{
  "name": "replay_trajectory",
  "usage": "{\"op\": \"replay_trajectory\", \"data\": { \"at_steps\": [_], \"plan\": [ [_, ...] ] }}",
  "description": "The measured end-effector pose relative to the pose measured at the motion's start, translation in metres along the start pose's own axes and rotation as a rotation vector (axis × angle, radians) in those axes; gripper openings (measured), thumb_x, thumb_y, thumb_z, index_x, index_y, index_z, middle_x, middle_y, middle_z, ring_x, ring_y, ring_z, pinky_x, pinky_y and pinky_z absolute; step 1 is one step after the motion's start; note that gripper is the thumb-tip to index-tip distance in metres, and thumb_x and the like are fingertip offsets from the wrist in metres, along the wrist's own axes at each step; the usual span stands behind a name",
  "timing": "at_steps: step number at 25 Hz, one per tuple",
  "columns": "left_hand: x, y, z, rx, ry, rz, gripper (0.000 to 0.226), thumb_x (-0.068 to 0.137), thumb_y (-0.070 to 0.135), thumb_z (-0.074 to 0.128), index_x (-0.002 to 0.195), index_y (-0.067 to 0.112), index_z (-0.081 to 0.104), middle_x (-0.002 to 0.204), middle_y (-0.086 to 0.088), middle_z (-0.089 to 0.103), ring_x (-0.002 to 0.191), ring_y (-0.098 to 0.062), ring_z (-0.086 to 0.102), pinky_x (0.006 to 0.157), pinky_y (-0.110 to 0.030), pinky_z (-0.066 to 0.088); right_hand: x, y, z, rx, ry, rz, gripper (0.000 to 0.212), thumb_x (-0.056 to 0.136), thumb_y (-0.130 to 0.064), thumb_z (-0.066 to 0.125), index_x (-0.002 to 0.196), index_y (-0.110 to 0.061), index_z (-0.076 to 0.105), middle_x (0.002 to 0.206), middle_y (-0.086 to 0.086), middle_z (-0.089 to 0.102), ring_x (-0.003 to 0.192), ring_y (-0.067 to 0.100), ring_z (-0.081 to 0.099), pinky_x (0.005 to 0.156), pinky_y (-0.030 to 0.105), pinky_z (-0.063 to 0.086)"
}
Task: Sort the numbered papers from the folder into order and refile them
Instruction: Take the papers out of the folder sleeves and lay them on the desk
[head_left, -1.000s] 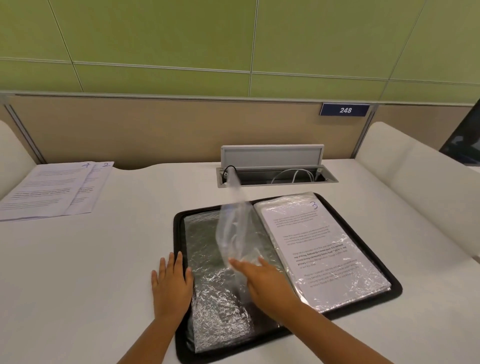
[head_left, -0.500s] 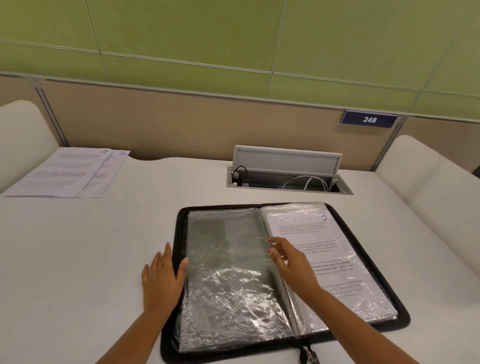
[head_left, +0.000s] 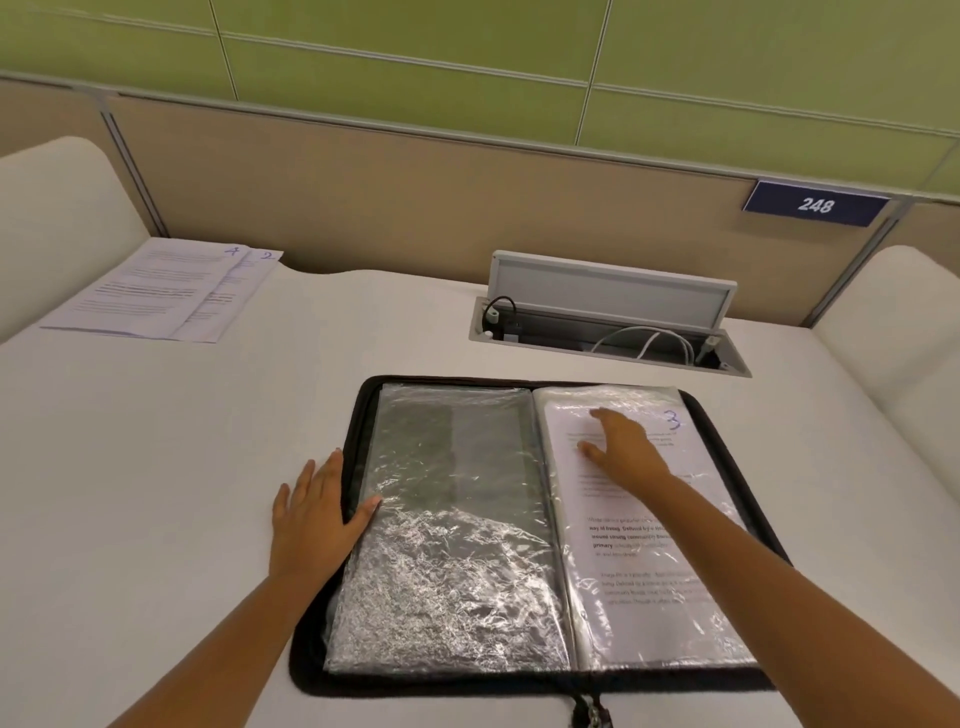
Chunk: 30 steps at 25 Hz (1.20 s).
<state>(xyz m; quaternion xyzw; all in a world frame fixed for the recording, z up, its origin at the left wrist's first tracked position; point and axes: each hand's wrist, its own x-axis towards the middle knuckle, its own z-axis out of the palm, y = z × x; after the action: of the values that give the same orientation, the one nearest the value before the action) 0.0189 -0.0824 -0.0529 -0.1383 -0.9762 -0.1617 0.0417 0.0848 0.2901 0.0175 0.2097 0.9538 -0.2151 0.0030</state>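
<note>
Neither hand is grasping anything: the left hand (head_left: 317, 514) lies flat, fingers straight, on the white desk (head_left: 156, 493) at the left rim of the open black folder (head_left: 519, 683), its thumb reaching over onto the crinkled clear sleeve (head_left: 447, 545) of the left-hand page, while the right hand (head_left: 621, 447) rests with loosely spread fingers on the upper part of the right-hand page. That page holds the paper marked 3 (head_left: 649, 545) inside its plastic pocket, the blue numeral showing just beside the fingertips at the top right corner. Half a second ago the right hand sat lower, near the spine of the folder; it has since slid up and across the printed sheet towards its top. A second ago a loose transparent sleeve was standing up in mid-turn under that hand; now it lies flat on the left stack. The left hand has barely shifted. Far off at the back left of the desk, well apart from the folder, lie the papers marked 4 and 2 (head_left: 161, 291), overlapping, with 4 on top. Behind the folder the cable box (head_left: 608, 317) in the desk stands with its lid raised, and a blue plate reading 248 (head_left: 814, 204) is fixed to the partition.
</note>
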Motion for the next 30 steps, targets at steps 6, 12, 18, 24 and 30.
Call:
{"op": "replay_trajectory", "data": {
  "at_steps": [6,12,18,24,30],
  "plan": [
    [0.000,-0.002,0.002,-0.021,0.018,-0.010,0.091,0.080,0.076,0.011,0.146,0.015,0.030,0.143,-0.007,0.043,0.139,-0.025,0.027,0.111,-0.049,0.018,0.035,-0.009,-0.002,-0.345,-0.118,-0.045,0.064,0.097,-0.038,0.047,0.150,-0.023,0.015,0.153,0.010,0.027,0.144,0.024,0.020,0.116,0.046,0.004],
    [-0.001,-0.001,0.004,-0.010,0.020,-0.016,0.090,0.080,0.076,0.012,0.145,0.016,0.031,0.142,-0.006,0.045,0.138,-0.024,0.028,0.111,-0.048,0.018,0.045,-0.008,0.005,-0.423,0.135,-0.234,0.033,0.096,-0.020,0.046,0.127,-0.026,0.055,0.126,0.001,0.059,0.119,0.020,0.049,0.112,0.039,0.021],
    [-0.001,-0.001,0.003,-0.018,0.024,-0.021,0.087,0.081,0.074,0.013,0.146,0.017,0.029,0.144,-0.004,0.042,0.140,-0.021,0.025,0.112,-0.047,0.017,0.065,-0.020,-0.011,-0.242,-0.104,-0.136,0.031,0.100,-0.020,0.042,0.129,-0.012,0.048,0.124,0.011,0.057,0.106,0.026,0.058,0.090,0.033,0.046],
    [-0.002,0.000,0.002,-0.035,0.032,-0.020,0.087,0.081,0.073,0.014,0.146,0.017,0.029,0.146,-0.003,0.041,0.141,-0.020,0.023,0.113,-0.046,0.015,0.089,-0.021,-0.021,-0.525,-0.294,0.021,0.026,0.096,-0.023,0.049,0.117,-0.010,0.058,0.112,0.007,0.062,0.105,0.024,0.056,0.103,0.043,0.037],
    [-0.003,-0.001,0.002,-0.048,0.037,-0.010,0.086,0.082,0.073,0.015,0.146,0.017,0.030,0.146,-0.001,0.040,0.141,-0.019,0.023,0.113,-0.045,0.014,0.098,-0.028,-0.024,-0.494,-0.249,0.044,0.023,0.090,-0.021,0.058,0.108,-0.007,0.062,0.092,0.005,0.059,0.084,0.020,0.056,0.080,0.029,0.045]
  ]
}}
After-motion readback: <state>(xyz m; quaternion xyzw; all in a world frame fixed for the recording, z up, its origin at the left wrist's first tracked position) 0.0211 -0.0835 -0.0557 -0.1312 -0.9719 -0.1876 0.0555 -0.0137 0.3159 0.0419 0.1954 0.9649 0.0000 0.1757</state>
